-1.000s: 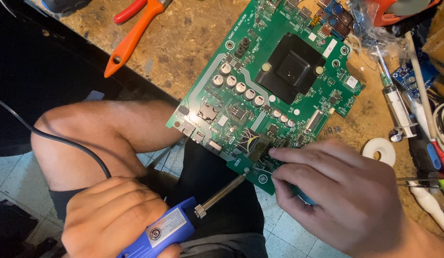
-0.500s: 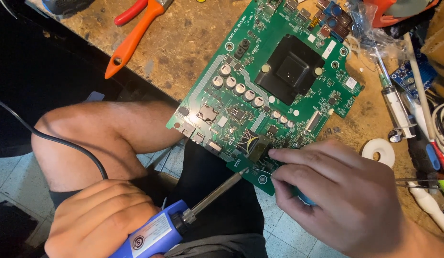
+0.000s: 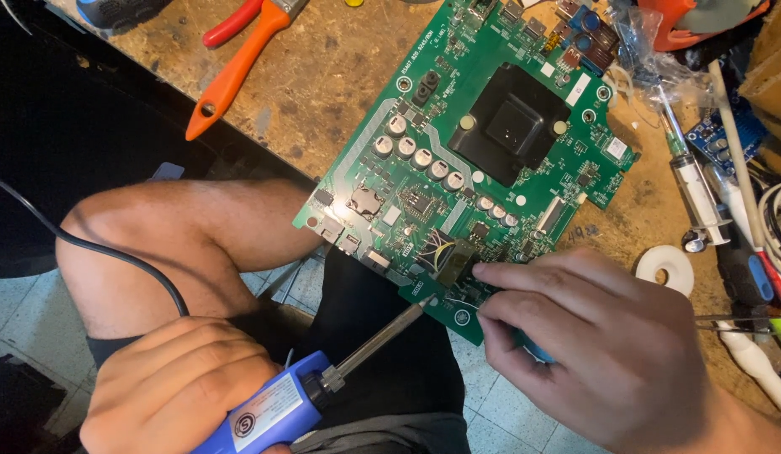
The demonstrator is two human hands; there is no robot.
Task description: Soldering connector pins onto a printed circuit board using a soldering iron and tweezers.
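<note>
A green circuit board (image 3: 458, 160) with a black heat sink lies tilted on a worn wooden bench, its lower corner past the bench edge. My left hand (image 3: 176, 387) grips a blue-handled soldering iron (image 3: 323, 382); its metal tip reaches the board's lower edge near a small dark transformer (image 3: 453, 256). My right hand (image 3: 596, 340) rests on that corner, fingers pinching a thin solder wire (image 3: 459, 303) at the tip, with something blue partly hidden under the palm.
Orange-handled pliers (image 3: 239, 63) lie at the bench's upper left. A syringe (image 3: 693, 189), a white tape roll (image 3: 666, 265), screwdrivers and cables crowd the right side. A black cord (image 3: 113, 256) runs over my bare knee. Tiled floor lies below.
My left hand has shifted a little, tilting the soldering iron so its tip sits at the board's lower edge. My right hand and the board have stayed put.
</note>
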